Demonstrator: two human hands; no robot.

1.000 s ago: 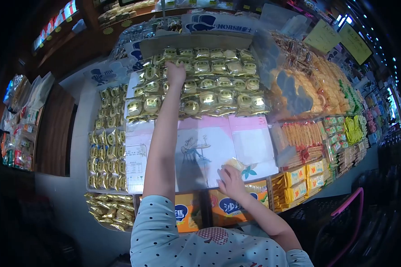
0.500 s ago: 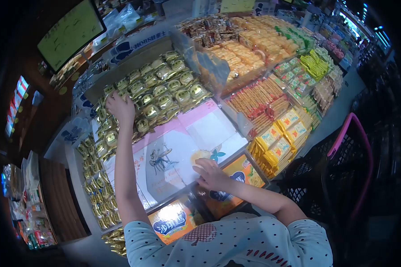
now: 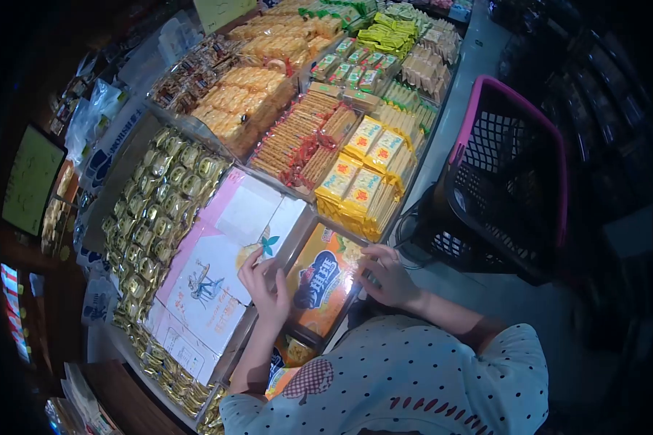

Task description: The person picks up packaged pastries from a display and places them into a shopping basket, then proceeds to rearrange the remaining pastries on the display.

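Orange box (image 3: 318, 281) lies flat between the hands. Left hand (image 3: 266, 284), fingers loosely spread, rests on the white carton (image 3: 221, 250) just beside it. Right hand (image 3: 386, 277) curls at its other edge, grip unclear.

A tiered display stand (image 3: 299, 238) is set across the upper and left part of the view. Its compartments are separated by clear partitions and are filled with rows of packaged goods. A grey floor (image 3: 473, 64) is seen along the right edge of the stand. A black mesh basket (image 3: 502, 167) with a pink rim is positioned just beside that edge. A green board (image 3: 29, 177) is mounted beyond the stand's left edge. The goods are brightly lit; the surrounding room is left dark.
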